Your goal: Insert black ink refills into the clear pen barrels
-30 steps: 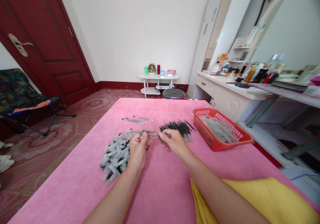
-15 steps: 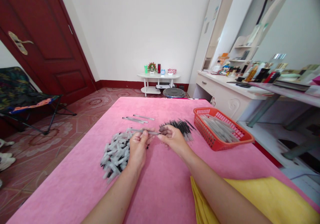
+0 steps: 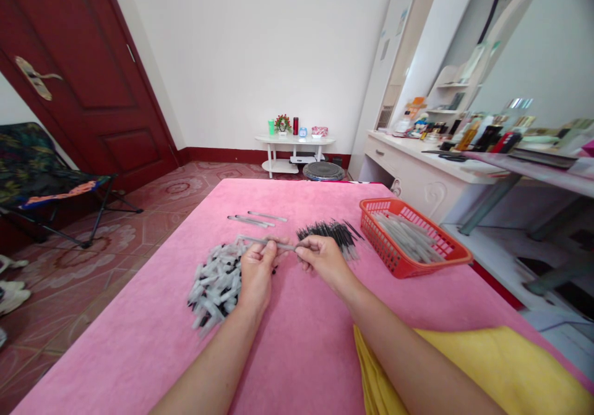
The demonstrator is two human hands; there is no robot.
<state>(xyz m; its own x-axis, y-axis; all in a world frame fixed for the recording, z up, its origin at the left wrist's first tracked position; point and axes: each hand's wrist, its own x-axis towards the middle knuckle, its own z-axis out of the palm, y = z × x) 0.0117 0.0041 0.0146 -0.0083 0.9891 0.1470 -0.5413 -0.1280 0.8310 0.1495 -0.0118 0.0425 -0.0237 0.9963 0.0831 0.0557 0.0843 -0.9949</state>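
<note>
My left hand (image 3: 255, 271) and my right hand (image 3: 323, 258) both pinch one thin grey pen (image 3: 264, 242) held level above the pink table (image 3: 297, 341). The left fingers grip its middle and the right fingers grip its right end. A heap of grey and black pen parts (image 3: 216, 284) lies just left of my left hand. A bundle of thin black refills (image 3: 330, 234) lies behind my right hand. Three finished grey pens (image 3: 256, 218) lie in a row farther back.
A red plastic basket (image 3: 394, 258) with several grey pens stands at the right. Yellow cloth (image 3: 487, 372) covers the near right corner. A white dresser with bottles (image 3: 431, 155) stands right of the table, a folding chair (image 3: 41, 180) on the left, and a small white side table (image 3: 293, 149) by the far wall.
Both hands stay on the same pen. They have shifted very slightly, with the right fingers working at the pen's end.
</note>
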